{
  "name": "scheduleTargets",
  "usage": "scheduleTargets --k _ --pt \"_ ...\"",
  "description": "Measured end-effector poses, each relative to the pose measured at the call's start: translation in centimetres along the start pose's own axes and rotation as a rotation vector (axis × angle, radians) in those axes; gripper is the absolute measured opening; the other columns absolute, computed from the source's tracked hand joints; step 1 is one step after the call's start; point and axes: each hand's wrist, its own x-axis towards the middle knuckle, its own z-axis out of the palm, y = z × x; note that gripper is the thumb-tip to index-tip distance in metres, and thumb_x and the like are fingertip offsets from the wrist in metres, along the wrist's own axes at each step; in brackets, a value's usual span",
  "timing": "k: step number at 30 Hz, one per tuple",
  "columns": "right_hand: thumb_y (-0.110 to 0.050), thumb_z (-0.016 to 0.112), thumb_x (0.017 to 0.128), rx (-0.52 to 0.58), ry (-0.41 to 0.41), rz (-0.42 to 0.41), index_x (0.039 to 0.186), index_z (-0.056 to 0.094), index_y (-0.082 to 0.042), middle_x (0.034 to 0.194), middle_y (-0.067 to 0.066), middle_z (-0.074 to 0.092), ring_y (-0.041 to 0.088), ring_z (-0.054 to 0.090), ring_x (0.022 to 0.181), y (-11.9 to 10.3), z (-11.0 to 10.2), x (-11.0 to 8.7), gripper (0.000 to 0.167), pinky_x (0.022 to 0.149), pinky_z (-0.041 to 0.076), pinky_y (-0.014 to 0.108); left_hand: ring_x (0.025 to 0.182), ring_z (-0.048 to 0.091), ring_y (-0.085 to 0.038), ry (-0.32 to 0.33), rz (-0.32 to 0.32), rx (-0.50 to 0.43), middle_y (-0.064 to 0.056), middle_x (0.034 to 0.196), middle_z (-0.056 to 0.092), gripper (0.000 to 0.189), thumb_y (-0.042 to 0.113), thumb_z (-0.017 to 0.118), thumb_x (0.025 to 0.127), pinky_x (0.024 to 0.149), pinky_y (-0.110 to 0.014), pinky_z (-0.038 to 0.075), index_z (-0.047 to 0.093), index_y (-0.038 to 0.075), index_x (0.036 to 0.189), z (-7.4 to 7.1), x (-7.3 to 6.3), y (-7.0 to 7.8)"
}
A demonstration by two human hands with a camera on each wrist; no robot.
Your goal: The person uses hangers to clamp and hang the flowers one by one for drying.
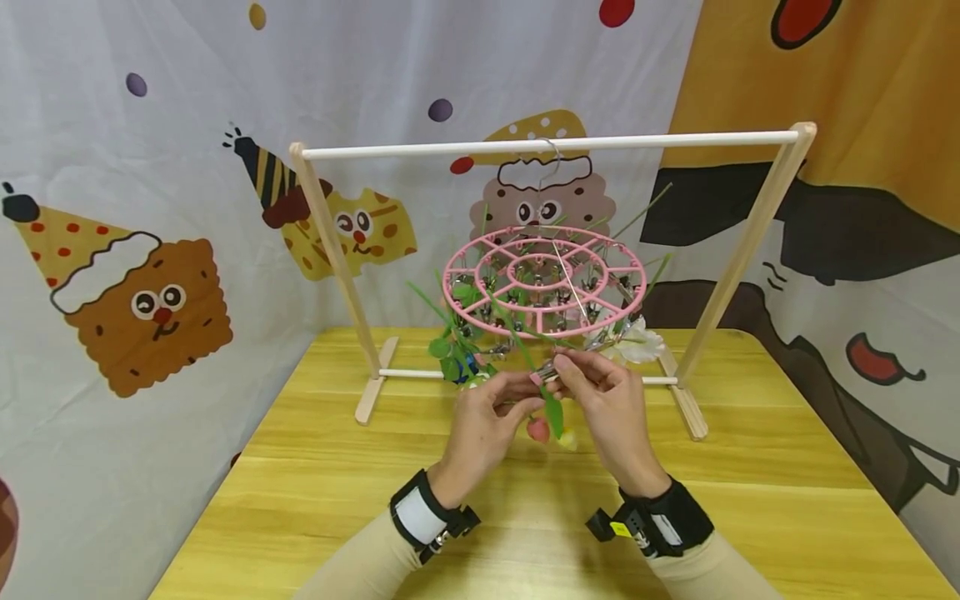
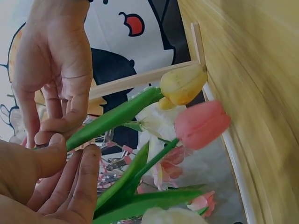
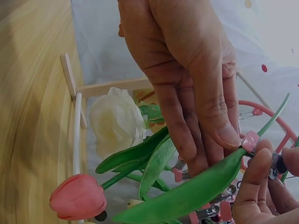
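A round pink hanging rack (image 1: 640, 287) with metal clips hangs in front of me. My left hand (image 1: 480, 421) pinches a yellow tulip (image 2: 182, 86) near the top of its long green leaf (image 3: 191, 196); the stem there is partly hidden. My right hand (image 1: 611, 408) pinches the metal end of a clip (image 1: 546, 372), whose pink tip (image 3: 250, 141) meets the stem beside my left thumb. The flower head points downward. A pink tulip (image 2: 203, 125) hangs close by, apart from the fingers. Other artificial flowers hang from the rack, including a white bloom (image 3: 117, 119).
The rack's hook is over a white rod (image 1: 420, 150) on a wooden frame (image 1: 738, 258). A lower rod (image 1: 411, 374) joins the frame's feet on the wooden table (image 1: 300, 500). Blue and green flowers (image 1: 453, 358) hang at the left. A cartoon-print cloth (image 1: 225, 67) covers the wall behind.
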Motion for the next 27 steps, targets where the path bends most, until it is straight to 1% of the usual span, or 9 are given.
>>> scheduleTargets --k 5,10,13,14,18,22,25,27 --pt "-0.021 0.076 0.117 -0.008 0.009 0.000 0.146 0.077 0.003 0.102 -0.005 0.088 0.010 0.084 0.089 0.0 -0.5 -0.1 0.037 0.085 0.072 0.027 0.113 0.088 -0.025 -0.030 0.015 -0.004 -0.013 0.131 0.088 0.031 0.008 0.087 0.106 0.094 -0.026 0.072 0.083 0.010 0.136 -0.3 -0.4 -0.1" --pt "-0.020 0.075 0.117 -0.008 0.016 -0.003 0.146 0.077 0.001 0.103 -0.004 0.088 0.011 0.084 0.089 0.1 -1.1 -0.4 0.036 0.084 0.072 0.028 0.107 0.089 -0.023 -0.050 0.052 0.024 -0.011 0.124 0.089 0.029 0.015 0.087 0.107 0.090 -0.026 0.072 0.083 0.013 0.135 -1.0 -1.0 -0.2" --pt "-0.020 0.075 0.117 -0.005 0.016 0.001 0.148 0.076 0.002 0.101 -0.005 0.089 0.011 0.086 0.090 0.2 -1.4 -0.6 0.037 0.084 0.072 0.027 0.104 0.088 -0.021 -0.057 0.063 0.049 -0.008 0.120 0.090 0.026 0.017 0.087 0.108 0.088 -0.026 0.072 0.084 0.014 0.133 -1.6 -1.4 -0.4" --pt "-0.020 0.075 0.117 -0.003 0.011 0.003 0.148 0.076 0.002 0.102 -0.004 0.089 0.011 0.086 0.091 0.1 -1.5 -0.6 0.038 0.085 0.072 0.028 0.104 0.088 -0.021 -0.057 0.066 0.053 -0.007 0.120 0.090 0.025 0.018 0.087 0.108 0.088 -0.027 0.073 0.084 0.013 0.133 -1.8 -1.6 -0.5" --pt "-0.023 0.075 0.118 0.001 -0.016 0.015 0.151 0.074 0.001 0.108 -0.001 0.091 0.013 0.088 0.097 0.1 -1.9 -0.7 0.042 0.089 0.073 0.030 0.104 0.088 -0.019 -0.045 0.064 0.066 -0.005 0.120 0.090 0.024 0.018 0.088 0.108 0.089 -0.029 0.073 0.084 0.011 0.130 -2.8 -2.0 -0.8" --pt "-0.025 0.076 0.117 -0.009 -0.014 0.037 0.152 0.074 0.000 0.113 -0.001 0.091 0.013 0.087 0.098 0.0 -2.3 -0.9 0.043 0.090 0.073 0.031 0.103 0.087 -0.018 -0.020 0.075 0.087 -0.004 0.120 0.089 0.022 0.017 0.088 0.107 0.089 -0.031 0.074 0.085 0.009 0.128 -3.7 -2.4 -1.3" --pt "-0.024 0.076 0.117 -0.030 -0.007 0.044 0.152 0.074 -0.001 0.114 0.002 0.091 0.013 0.087 0.097 -0.1 -2.6 -1.1 0.042 0.091 0.073 0.031 0.102 0.087 -0.017 0.005 0.095 0.128 -0.003 0.118 0.089 0.019 0.016 0.088 0.108 0.088 -0.031 0.073 0.085 0.011 0.126 -4.6 -2.6 -1.7" --pt "-0.023 0.076 0.117 -0.047 -0.017 0.045 0.151 0.075 0.000 0.116 0.003 0.091 0.013 0.088 0.097 -0.1 -2.9 -1.4 0.041 0.091 0.073 0.033 0.101 0.087 -0.017 0.021 0.119 0.163 -0.003 0.116 0.089 0.018 0.015 0.087 0.108 0.088 -0.031 0.073 0.085 0.010 0.125 -5.1 -2.7 -2.0"
